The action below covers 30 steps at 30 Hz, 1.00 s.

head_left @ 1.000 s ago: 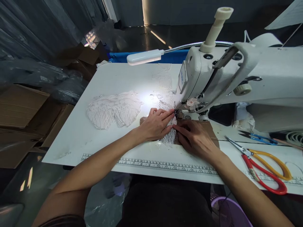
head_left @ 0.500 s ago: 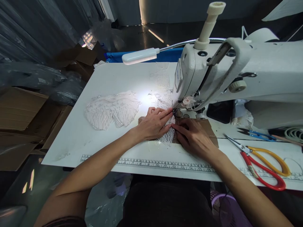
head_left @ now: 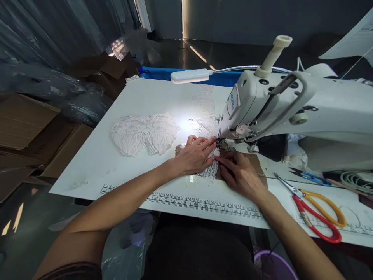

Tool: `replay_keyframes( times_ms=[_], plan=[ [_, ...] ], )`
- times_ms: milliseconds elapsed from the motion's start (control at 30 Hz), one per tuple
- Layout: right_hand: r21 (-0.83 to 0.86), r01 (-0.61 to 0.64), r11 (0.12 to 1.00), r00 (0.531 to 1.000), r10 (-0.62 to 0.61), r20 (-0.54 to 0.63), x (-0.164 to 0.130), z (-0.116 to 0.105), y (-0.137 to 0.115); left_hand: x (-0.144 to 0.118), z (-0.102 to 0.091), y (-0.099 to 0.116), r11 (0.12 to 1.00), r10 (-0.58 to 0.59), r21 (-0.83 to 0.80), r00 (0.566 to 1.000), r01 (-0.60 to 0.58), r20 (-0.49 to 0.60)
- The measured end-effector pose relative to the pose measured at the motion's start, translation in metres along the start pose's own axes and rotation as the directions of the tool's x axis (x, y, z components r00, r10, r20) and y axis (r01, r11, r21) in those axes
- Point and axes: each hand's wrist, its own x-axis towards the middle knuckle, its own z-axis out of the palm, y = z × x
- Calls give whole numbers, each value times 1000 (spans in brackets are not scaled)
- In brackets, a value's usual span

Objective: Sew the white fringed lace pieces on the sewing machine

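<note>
The left hand [head_left: 194, 156] lies palm down with its fingers stretched flat on a small piece of white openwork lace fabric [head_left: 211, 170], pressing it to the white desk [head_left: 136, 97] with the fingertips right at the presser foot of the cream-white industrial sewing machine [head_left: 291, 105]; the right hand [head_left: 241, 175] rests just beside it on the other side of the lace, its fingers loosely curled and pressing down on the fabric's edge and on a brown cardboard sheet [head_left: 258, 167] taped to the desk, so neither hand clasps anything, both hold the lace flat; the lace itself sits between the two hands, directly in front of the needle, its lower edge fanning out toward the person; further to the left, well apart from the hands, lies a heap of white lace pieces [head_left: 144, 134], and more lace [head_left: 204, 103] lies behind the needle in the glare of a white gooseneck lamp [head_left: 190, 76] that reaches over the desk; a printed black-and-white ruler strip [head_left: 180, 199] runs along the near edge of the desk; to the right lie a pair of scissors with red and yellow handles [head_left: 317, 212], and beyond them small blue-handled thread snips [head_left: 310, 176]; brown cardboard boxes [head_left: 26, 124] stand off the desk's left side.
</note>
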Motion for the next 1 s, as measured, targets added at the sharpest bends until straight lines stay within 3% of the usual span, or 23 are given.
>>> replay_keyframes(
  times_ms=[267,600,1000],
  plan=[
    [36,-4,999,1000,5,-2,0,-1,0,0,2,-1,986,143,-64,974,-156,-174],
    [43,-47,998,999,47,2,6,-2,-4,0,-8,-2,992,119,-43,991,-122,-68],
    [-75,-26,997,999,28,26,22,-3,-1,4,-2,0,999,11,-39,998,-14,-55]
  ],
)
